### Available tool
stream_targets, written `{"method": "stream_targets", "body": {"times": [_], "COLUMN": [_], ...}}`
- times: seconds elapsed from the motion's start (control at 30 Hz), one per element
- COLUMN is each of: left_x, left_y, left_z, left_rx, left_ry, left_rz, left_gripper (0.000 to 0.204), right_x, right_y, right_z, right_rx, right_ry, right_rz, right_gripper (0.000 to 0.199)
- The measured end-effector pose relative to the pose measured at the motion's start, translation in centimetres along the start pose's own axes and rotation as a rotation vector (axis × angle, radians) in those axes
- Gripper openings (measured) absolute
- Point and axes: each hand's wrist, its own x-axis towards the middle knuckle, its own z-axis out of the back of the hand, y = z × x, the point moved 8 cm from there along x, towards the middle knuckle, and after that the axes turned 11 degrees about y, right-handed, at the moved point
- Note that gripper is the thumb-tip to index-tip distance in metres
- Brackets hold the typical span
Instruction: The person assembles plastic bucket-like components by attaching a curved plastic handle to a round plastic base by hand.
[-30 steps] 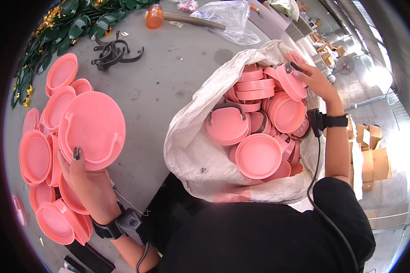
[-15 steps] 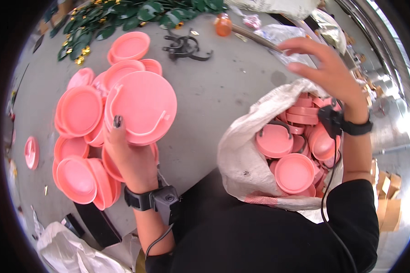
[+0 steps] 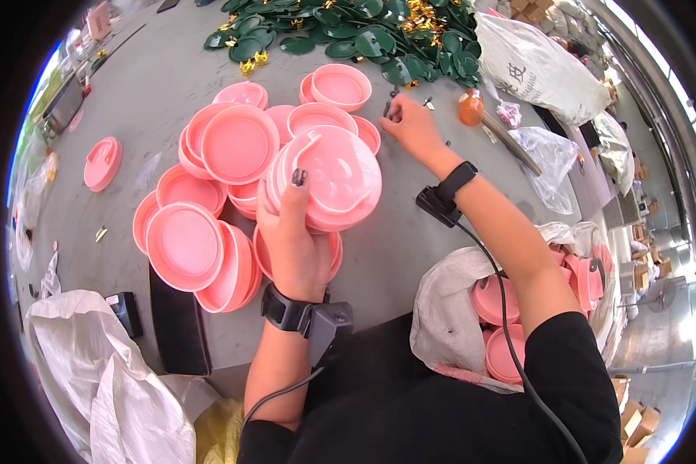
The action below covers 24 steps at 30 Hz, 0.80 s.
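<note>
A grey table [image 3: 387, 267] bears a pile of round pink lids [image 3: 185, 246], many half hidden by overlap. At lower left, a white bag [image 3: 112, 379] is cut off by the rim. The right forearm [image 3: 510, 236] covers part of a white woven sack [image 3: 441, 329] of similar lids. Farther up, a printed bag [image 3: 545, 68] shows dark characters. Over the pile, a held lid [image 3: 346, 170] sits in the left hand [image 3: 290, 243], thumb on top, fingers hidden beneath. The right hand [image 3: 415, 133] curls nearly closed beside the pile; whether it pinches the small dark shape [image 3: 390, 107] at its fingertips, I cannot tell
</note>
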Motion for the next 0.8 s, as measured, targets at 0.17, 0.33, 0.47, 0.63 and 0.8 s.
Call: {"method": "stream_targets", "body": {"times": [0.17,0.33,0.47,0.63,0.8], "left_x": [0.1,0.3,0.4,0.2,0.4], "left_y": [0.1,0.1,0.0,-1.4,-0.8], "left_z": [0.0,0.0,0.1,0.2,-0.1], "left_rx": [-0.026,-0.06,-0.043,0.07,-0.016], "left_ry": [-0.006,-0.008,-0.002,-0.028,0.017], "left_rz": [0.0,-0.001,-0.037,-0.1,-0.012], "left_gripper": [0.039,0.039,0.038,0.037,0.041], "right_x": [0.3,1.9,1.2,-4.1,-12.8], "right_y": [-0.2,-0.2,2.1,11.4,20.3], "right_z": [0.8,1.9,4.8,9.8,9.2], "right_rx": [-0.196,0.001,0.971,0.73,-0.072], "right_ry": [-0.172,-0.076,0.017,0.079,0.108], "right_rz": [-0.041,-0.082,0.024,0.249,0.871], "right_gripper": [0.033,0.027,0.022,0.016,0.015]}}
